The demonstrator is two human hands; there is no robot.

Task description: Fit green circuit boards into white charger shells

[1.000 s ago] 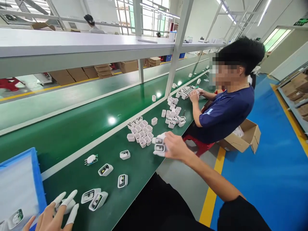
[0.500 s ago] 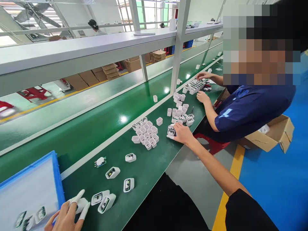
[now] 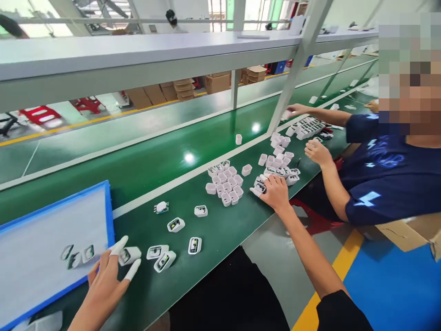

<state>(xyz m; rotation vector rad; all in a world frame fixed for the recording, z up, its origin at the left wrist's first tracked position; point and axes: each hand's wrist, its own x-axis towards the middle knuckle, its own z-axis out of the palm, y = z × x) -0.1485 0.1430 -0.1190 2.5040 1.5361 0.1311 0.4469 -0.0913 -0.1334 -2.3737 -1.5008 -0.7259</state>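
Note:
My left hand (image 3: 109, 271), with white finger cots on thumb and index finger, is at the lower left beside a blue-edged tray. A white plastic housing (image 3: 132, 254) lies between thumb and index finger; a circuit board shows in its open end. My right hand (image 3: 275, 191), also in finger cots, reaches across the bench and grips white housings with boards inside (image 3: 261, 185). Between my hands, several filled housings lie on the green bench, among them one tilted housing (image 3: 164, 261) and an upright one (image 3: 195, 245). A bare circuit board (image 3: 161, 207) with a white part lies behind them.
The blue-edged tray (image 3: 109, 207) carries several boards. White empty housings (image 3: 227, 184) stand clustered mid-bench. At right, a co-worker in a dark blue shirt (image 3: 382, 170) works by a rack of housings (image 3: 308, 128). A grey post (image 3: 299, 64) rises behind, under a white shelf (image 3: 155, 50).
The view has swung left, so the bench scene sits further right. More of the housing shows between my left fingers. The co-worker's far hand has moved out toward the green belt.

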